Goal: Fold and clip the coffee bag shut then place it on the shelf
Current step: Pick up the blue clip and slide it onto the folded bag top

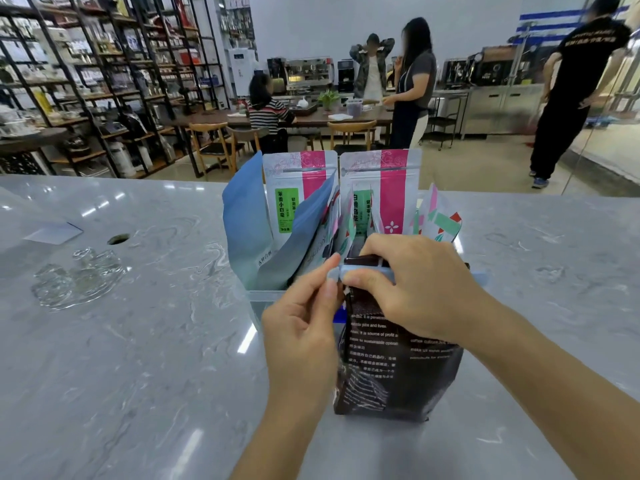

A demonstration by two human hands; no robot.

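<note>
My right hand (412, 289) pinches the blue clip (367, 273) over the folded top of the coffee bag (398, 358), centre frame; my left hand (304, 320) pinches its end. I should keep the fold flat and squeeze fully.

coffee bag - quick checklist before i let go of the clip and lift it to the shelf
1. Coffee bag upright on the counter: ok.
2. Top folded over: ok, a dark fold shows above the clip.
3. Blue clip across the fold: ok.
4. Clip fully snapped shut: cannot tell, fingers cover its ends.
5. Left hand pinching the clip end, right hand pressing on it: ok.
6. Bag clear of the clear bin behind: cannot tell.
</note>
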